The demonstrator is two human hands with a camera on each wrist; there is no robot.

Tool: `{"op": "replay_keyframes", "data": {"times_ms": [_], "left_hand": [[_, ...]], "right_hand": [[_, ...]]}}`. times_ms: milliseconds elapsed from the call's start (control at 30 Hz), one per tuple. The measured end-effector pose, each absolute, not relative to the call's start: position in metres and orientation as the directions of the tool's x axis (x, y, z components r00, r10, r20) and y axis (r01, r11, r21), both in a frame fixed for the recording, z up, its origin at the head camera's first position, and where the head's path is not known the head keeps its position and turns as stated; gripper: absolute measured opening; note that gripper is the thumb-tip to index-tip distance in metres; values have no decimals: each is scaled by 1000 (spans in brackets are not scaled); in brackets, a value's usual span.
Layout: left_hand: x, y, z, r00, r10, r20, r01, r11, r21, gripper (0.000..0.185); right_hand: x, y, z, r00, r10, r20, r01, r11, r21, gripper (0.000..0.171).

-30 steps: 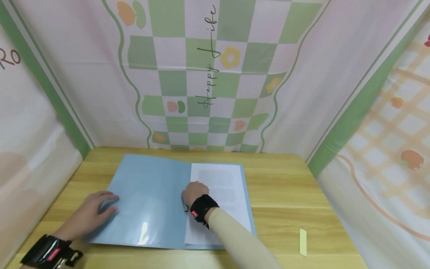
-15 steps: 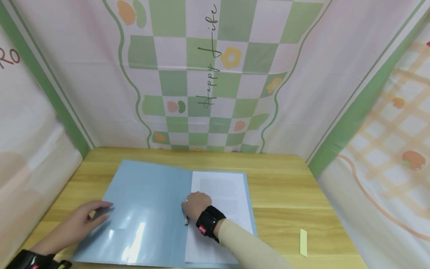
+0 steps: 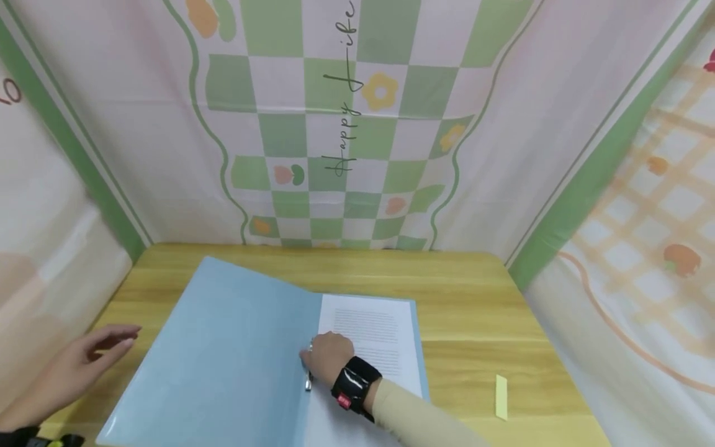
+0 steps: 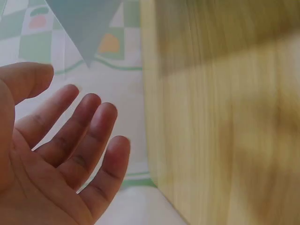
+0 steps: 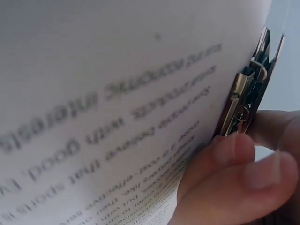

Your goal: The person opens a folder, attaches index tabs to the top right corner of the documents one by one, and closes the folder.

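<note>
An open blue folder lies on the wooden table; its left cover stands tilted up off the table. A printed sheet fills its right half. My right hand sits at the spine and pinches the metal clip. In the right wrist view the clip stands at the sheet's edge between my thumb and fingertips. My left hand hovers left of the folder, fingers spread, touching nothing. The left wrist view shows its open palm and a corner of the cover.
A yellow sticky note lies on the table near the front right. Patterned cloth walls close the table in at the back and on both sides. Bare wood stretches right of the folder.
My left hand has come off the left cover and drawn away to the left. The cover has risen. My right hand has slid nearer along the spine to the clip.
</note>
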State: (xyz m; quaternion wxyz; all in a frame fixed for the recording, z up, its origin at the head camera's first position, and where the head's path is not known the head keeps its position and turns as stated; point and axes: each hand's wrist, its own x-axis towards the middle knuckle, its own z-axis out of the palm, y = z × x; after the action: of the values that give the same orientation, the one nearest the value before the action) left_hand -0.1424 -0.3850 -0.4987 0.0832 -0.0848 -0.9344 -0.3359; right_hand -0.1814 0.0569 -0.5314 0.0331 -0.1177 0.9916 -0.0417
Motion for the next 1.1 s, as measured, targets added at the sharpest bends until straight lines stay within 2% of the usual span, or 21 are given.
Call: {"op": "replay_keyframes", "data": {"times_ms": [300,500,667,833,1000,1100], "left_hand": [[-139,-400,-497,-952,131,277,281,739,613,27],[-143,-397,-474,-953,141,268,274,777,567,28],[-144,-384,-450,-945,157,289,293,798,526,28],[-142,-354,-427,-920,251,301,374,791,483,30],[-146,-303,-412,-846,409,342,530,716,454,34],[-147,-269,-407,-834,478,276,551,694,464,33]], "right_hand": [[-175,61,-523,-965,-256,-63,-248,963,-110,60],[-178,62,-523,-964,-261,-48,-256,962,-94,66],[-177,72,-505,-963,-269,-9,-266,957,-119,69],[-172,96,-476,-956,-291,33,-293,945,-148,65],[-164,137,-457,-960,-278,41,-280,939,-200,56],[-158,166,-450,-968,-250,25,-249,944,-215,52]]}}
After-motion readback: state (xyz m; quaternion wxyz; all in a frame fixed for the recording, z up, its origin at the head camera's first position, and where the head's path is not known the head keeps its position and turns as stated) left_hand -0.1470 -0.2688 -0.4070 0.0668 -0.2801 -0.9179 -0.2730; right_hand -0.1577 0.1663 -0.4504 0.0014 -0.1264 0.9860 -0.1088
